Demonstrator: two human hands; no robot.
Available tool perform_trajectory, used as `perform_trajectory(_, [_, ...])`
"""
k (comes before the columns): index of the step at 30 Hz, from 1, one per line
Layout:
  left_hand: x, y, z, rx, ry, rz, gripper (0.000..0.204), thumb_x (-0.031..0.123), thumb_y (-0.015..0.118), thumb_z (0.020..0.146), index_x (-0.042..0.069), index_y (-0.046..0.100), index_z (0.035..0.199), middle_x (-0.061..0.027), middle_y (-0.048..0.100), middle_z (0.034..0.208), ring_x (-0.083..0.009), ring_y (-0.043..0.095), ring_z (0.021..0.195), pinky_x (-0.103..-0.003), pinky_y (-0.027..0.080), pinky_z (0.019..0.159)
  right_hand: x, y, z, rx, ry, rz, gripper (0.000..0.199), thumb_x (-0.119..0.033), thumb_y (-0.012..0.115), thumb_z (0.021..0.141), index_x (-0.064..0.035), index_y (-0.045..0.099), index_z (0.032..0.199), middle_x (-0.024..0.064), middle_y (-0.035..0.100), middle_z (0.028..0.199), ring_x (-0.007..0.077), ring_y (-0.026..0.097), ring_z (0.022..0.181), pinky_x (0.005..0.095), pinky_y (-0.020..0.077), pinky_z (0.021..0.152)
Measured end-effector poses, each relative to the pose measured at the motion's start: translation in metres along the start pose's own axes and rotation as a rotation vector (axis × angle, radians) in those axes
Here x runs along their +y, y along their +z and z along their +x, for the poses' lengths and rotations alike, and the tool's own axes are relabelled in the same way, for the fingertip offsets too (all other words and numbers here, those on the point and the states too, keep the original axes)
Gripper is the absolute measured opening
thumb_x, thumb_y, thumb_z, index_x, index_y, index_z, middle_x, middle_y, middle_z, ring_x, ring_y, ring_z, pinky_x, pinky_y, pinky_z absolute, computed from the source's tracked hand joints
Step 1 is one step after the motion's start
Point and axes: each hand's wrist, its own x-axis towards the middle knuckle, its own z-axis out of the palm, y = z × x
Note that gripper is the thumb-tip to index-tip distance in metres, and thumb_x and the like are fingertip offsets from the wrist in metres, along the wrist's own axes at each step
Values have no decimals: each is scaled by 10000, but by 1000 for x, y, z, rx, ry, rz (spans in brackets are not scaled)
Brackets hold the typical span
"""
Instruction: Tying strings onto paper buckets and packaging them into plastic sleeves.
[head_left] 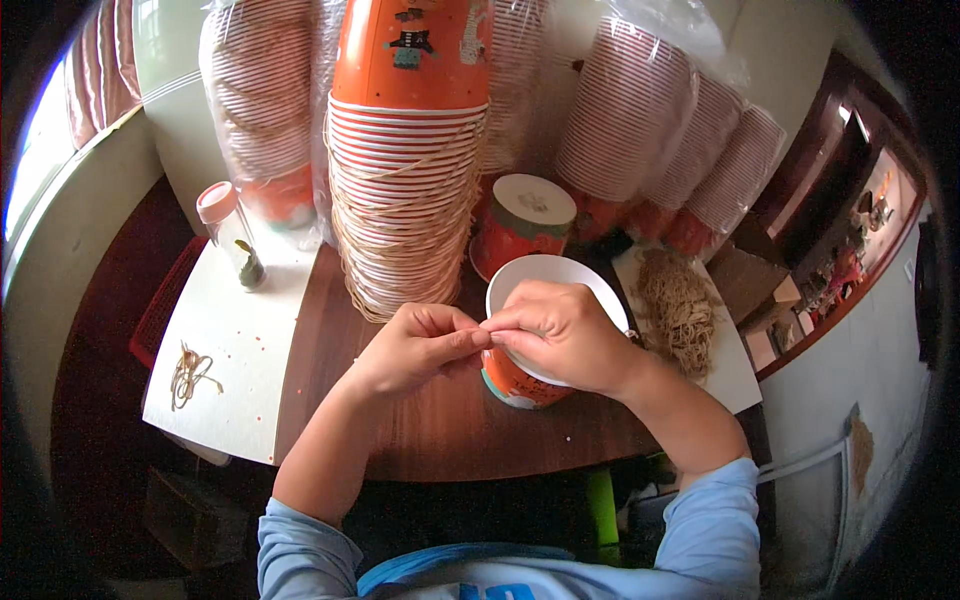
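My left hand point(422, 345) and my right hand point(565, 335) meet at the fingertips, thumb and index finger of each pinched together. Whatever lies between them is too small or hidden to make out. Just under my right hand stands an orange paper bucket point(522, 388), upright, with its white inside point(560, 270) facing up; my hand covers part of its rim. Behind my left hand rises a tall stack of nested orange and white buckets point(405, 150), with thin beige cords draped around its rims. An upside-down bucket point(533, 200) sits behind the open one.
A pile of beige cords point(675, 310) lies on the table's right side, a small tangle of cord point(190, 378) on the left. A clear jar with a pink lid point(235, 235) stands back left. Plastic-wrapped bucket stacks point(625, 110) line the back of the brown-and-white table point(330, 420).
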Motion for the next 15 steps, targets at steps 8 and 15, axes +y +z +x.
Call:
perform_trajectory(8, [1,9,1,102,117,13,137,139,625,871,12,676,860,-10,642,747,-44,523,636,-181,399,564,3,-1,1,61,-43,29,112,-29,641,773,-7,658,882,100,621,780,230,609,713,315,476,637])
perform_trajectory(15, [-3,13,1,154,288,218,129,96,614,871,-24,655,897,-26,657,818,-47,551,715,-200,446,644,11,-3,0,18,-91,7,70,-54,634,782,-2,597,810,109,600,763,237,598,688,326,465,611])
